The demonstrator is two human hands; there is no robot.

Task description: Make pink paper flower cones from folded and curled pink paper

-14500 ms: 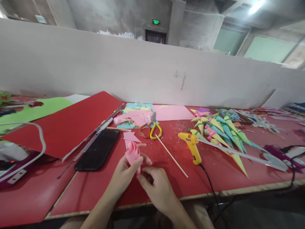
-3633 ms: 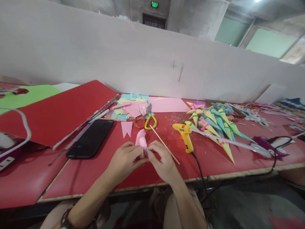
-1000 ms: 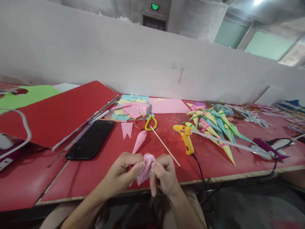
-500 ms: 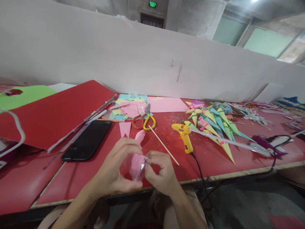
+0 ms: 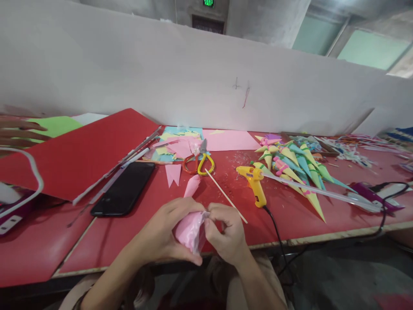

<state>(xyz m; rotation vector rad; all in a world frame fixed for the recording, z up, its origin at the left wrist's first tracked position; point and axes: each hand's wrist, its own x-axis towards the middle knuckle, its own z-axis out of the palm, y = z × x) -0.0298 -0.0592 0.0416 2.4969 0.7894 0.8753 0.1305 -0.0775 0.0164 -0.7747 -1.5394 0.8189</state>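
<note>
A soft-looking pink lump in a clear plastic wrapper point(image 5: 189, 231) sits in the curve of my left hand point(image 5: 167, 230), fingers over the top and thumb below. My right hand point(image 5: 226, 232) is closed, pinching the wrapper's edge at its right end. Just beyond my fingers lies a small pink paper cone point(image 5: 192, 186). Behind it are scissors point(image 5: 204, 163) with one red and one yellow handle. A thin pale stick point(image 5: 226, 194) slants across the red table, beyond my right hand. A yellow glue gun point(image 5: 254, 183) lies to the right with a long clear glue stick in its back.
A black phone point(image 5: 124, 189) and a red sheet point(image 5: 97, 150) lie on the left. Several decorated paper cones point(image 5: 295, 165) are piled at right, near a purple power strip point(image 5: 374, 197). Paper scraps point(image 5: 180, 144) lie behind. Another person's hand point(image 5: 21, 131) is at far left.
The wrapped pink lump has turned so more of its shiny plastic shows, with both my hands still on it. Another person's hand has come in at far left. The view has shifted slightly.
</note>
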